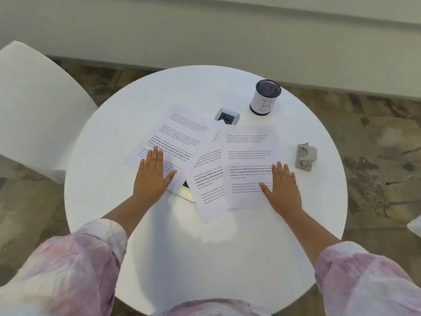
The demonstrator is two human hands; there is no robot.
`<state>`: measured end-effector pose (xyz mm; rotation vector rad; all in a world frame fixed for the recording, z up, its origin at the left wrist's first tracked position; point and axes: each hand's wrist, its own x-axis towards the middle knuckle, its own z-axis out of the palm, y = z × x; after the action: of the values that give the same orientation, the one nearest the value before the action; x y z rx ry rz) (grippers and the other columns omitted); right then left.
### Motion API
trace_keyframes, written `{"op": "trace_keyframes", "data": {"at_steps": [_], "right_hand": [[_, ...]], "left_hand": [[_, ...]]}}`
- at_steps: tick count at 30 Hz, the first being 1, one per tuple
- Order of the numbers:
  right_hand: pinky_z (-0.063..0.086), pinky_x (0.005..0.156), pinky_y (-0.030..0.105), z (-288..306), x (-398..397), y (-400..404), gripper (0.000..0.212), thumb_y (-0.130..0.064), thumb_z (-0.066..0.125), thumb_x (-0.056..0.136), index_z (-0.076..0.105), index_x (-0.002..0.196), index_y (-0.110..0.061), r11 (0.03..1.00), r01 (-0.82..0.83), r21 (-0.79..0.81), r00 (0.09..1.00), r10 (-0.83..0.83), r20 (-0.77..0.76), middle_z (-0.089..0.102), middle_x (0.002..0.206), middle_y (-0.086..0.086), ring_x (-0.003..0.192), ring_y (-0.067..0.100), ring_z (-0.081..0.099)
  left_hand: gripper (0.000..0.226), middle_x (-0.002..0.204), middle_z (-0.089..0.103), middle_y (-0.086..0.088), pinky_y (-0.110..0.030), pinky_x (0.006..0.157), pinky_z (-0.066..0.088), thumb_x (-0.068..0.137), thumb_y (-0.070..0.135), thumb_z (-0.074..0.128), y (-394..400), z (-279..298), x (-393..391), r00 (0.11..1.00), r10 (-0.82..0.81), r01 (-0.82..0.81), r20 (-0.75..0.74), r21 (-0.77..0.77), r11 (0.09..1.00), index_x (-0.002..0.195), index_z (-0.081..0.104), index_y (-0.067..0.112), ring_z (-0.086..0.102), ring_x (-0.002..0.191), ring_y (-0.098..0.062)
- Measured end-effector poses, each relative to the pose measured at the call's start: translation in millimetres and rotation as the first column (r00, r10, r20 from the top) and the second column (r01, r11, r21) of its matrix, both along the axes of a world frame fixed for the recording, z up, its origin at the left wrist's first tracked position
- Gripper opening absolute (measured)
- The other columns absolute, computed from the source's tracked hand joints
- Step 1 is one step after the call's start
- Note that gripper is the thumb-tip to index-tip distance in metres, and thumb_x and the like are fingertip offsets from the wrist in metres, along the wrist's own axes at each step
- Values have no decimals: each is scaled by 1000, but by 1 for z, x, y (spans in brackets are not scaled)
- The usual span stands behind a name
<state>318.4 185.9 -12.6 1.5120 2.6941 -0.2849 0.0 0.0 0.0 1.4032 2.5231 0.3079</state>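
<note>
On the round white table (pixel 205 247), the left printed white paper sheet (pixel 180 135), the middle printed sheet (pixel 209 192) and the right printed sheet (pixel 248 144) lie fanned and overlapping at the centre. The left hand (pixel 151 176) lies flat, fingers straight, on the left sheet's near edge. The right hand (pixel 283 188) lies flat, fingers spread, on the right sheet's near right corner. The 2 hands are well apart and grip nothing. Far right stands a white cylindrical cup with dark rims (pixel 264 99), marked B. A grey hole punch (pixel 306 157) lies right of the sheets.

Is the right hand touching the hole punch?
No, the right hand lies flat on a printed sheet; the hole punch sits apart.
</note>
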Motion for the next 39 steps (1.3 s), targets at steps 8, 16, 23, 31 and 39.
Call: {"op": "trace_keyframes", "data": {"at_steps": [8, 16, 23, 31, 39], "right_hand": [[-2, 119, 37, -16, 2, -15, 74, -52, 31, 93, 4, 149, -11, 995, 33, -99, 998, -27, 59, 2, 159, 6, 146, 22, -3], [0, 119, 38, -30, 5, -19, 94, -71, 0, 75, 6, 149, -14, 990, 66, -127, 998, -65, 9, 3, 159, 3, 146, 20, -1], [-2, 115, 50, -21, -1, -17, 98, -76, 2, 74, 24, 145, -12, 994, 85, -72, 996, -83, 33, 20, 156, 5, 145, 23, 15], [27, 110, 43, -3, -11, 15, 72, -44, 58, 85, 32, 140, -6, 914, 380, -144, 900, -401, -170, 35, 147, 17, 136, 33, 30], [35, 101, 45, 2, -21, 30, 72, -29, 66, 83, 30, 141, -9, 831, 499, -244, 823, -543, -165, 43, 136, 18, 129, 35, 32]], "left_hand": [[110, 157, 8, -7, -38, 115, 6, 66, 81, -15, -16, -34, 17, 998, -34, 38, 49, -99, 994, 147, 4, 9, 8, 144, -23], [110, 157, 7, -4, -42, 116, 9, 66, 80, -16, -17, -46, 20, 999, -11, 17, 44, -132, 991, 147, 9, 10, 6, 145, -21], [109, 156, 7, -6, -46, 115, 10, 68, 79, -17, -16, -48, 22, 999, -21, 27, 38, -149, 988, 147, 12, 9, 8, 144, -24], [92, 140, 45, -17, -47, 100, 39, 84, 69, 7, -10, -34, 21, 999, -8, 10, 43, -61, 998, 132, 44, 0, 44, 128, -34], [29, 105, 61, -18, -42, 70, 50, 88, 20, 57, 14, -15, 0, 998, 59, -61, 17, 136, 989, 110, 58, 1, 60, 91, -35]]}}
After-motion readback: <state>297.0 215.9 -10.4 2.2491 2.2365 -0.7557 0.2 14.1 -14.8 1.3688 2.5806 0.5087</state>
